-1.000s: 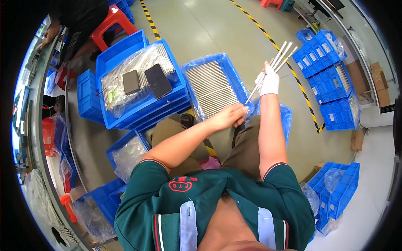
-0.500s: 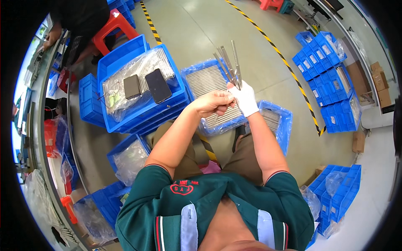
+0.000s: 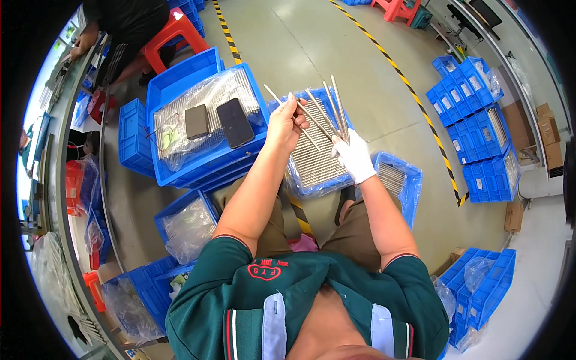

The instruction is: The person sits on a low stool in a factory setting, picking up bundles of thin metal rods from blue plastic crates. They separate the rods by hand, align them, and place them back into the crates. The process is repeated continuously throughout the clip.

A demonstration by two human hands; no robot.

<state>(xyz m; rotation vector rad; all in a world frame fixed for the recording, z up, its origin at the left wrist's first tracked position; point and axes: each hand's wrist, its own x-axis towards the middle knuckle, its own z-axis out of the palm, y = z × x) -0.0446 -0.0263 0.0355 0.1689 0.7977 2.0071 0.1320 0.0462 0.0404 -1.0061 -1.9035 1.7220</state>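
My left hand [image 3: 284, 125], bare, has its fingers closed on a thin metal rod [image 3: 311, 141], which slants across it with both ends sticking out. My right hand [image 3: 355, 157], in a white glove, is closed around the lower ends of several metal rods [image 3: 338, 107]. They fan out upward and to the left, and one reaches close to my left fingers; whether these touch it I cannot tell. Beneath both hands, a lined blue crate [image 3: 312, 192] holds rows of similar rods.
At left, stacked blue crates [image 3: 211, 179] carry bagged rods, a black phone [image 3: 234, 123] and a dark flat box [image 3: 197, 122]. A smaller lined crate [image 3: 414, 192] stands right of my knee. Blue bins [image 3: 465, 90] line the right side. A person [image 3: 123, 30] sits at the far-left bench.
My left hand has moved away from the right hand, up and to the left, with a rod in it. My right hand has lowered slightly, and its rods fan wider.
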